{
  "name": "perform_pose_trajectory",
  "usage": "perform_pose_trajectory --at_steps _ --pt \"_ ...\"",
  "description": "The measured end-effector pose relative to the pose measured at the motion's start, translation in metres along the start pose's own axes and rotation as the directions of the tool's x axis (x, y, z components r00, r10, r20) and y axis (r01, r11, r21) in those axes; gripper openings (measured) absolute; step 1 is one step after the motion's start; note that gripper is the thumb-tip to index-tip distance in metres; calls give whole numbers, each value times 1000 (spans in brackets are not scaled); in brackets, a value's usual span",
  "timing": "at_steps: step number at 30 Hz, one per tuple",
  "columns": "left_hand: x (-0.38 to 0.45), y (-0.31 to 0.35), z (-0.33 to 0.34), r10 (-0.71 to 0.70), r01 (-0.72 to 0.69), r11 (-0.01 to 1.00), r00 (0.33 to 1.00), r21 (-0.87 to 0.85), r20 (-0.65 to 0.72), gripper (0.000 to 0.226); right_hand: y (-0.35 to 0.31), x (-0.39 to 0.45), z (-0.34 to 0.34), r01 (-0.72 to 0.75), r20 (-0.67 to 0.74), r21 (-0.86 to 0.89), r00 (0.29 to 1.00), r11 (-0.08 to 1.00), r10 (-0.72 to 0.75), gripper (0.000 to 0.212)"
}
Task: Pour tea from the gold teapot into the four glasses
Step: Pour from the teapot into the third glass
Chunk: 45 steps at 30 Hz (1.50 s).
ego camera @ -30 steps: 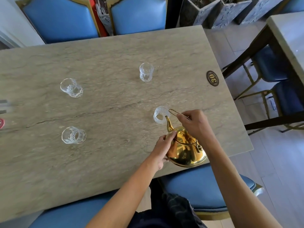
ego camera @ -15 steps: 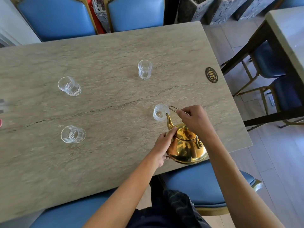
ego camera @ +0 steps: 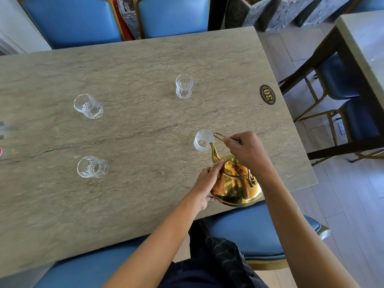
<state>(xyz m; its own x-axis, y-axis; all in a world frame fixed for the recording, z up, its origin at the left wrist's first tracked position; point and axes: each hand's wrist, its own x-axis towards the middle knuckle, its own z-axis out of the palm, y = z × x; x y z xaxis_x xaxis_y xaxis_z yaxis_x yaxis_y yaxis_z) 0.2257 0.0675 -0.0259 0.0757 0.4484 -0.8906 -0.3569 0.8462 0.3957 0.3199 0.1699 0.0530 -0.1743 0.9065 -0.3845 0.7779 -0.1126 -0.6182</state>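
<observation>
Tilting the gold teapot [ego camera: 234,183] a touch further than a second ago, I have its spout over the rim of the nearest glass [ego camera: 203,140] at centre right; my right hand [ego camera: 247,150] grips the wire handle, my left hand [ego camera: 207,179] presses fingertips on the lid; the other three glasses [ego camera: 184,86] have not moved; the stone-look counter [ego camera: 128,129] bears an oval number plate [ego camera: 268,94] at right; blue chairs [ego camera: 172,15] line the top edge.
</observation>
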Motion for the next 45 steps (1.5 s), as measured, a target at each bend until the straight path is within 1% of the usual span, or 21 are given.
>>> perform_pose_trajectory --at_steps 17,33,37,41,45 --pt "0 -3 2 -10 11 1000 1000 -11 18 69 3 0 0 0 -3 -12 1000 1000 0 39" --pt "1 -5 3 -27 28 999 999 -16 22 73 1 -3 -3 -12 2 -28 1000 1000 12 36" --pt "4 -6 3 -23 24 999 999 -28 33 68 -1 -2 -3 -7 8 -43 1000 999 8 38" --pt "5 -8 2 -26 27 999 999 -29 38 69 -2 -2 -3 -10 6 -63 1000 998 10 36" --pt "4 -7 2 -15 16 999 999 -28 47 64 -2 -2 -3 -6 7 -66 1000 998 7 36"
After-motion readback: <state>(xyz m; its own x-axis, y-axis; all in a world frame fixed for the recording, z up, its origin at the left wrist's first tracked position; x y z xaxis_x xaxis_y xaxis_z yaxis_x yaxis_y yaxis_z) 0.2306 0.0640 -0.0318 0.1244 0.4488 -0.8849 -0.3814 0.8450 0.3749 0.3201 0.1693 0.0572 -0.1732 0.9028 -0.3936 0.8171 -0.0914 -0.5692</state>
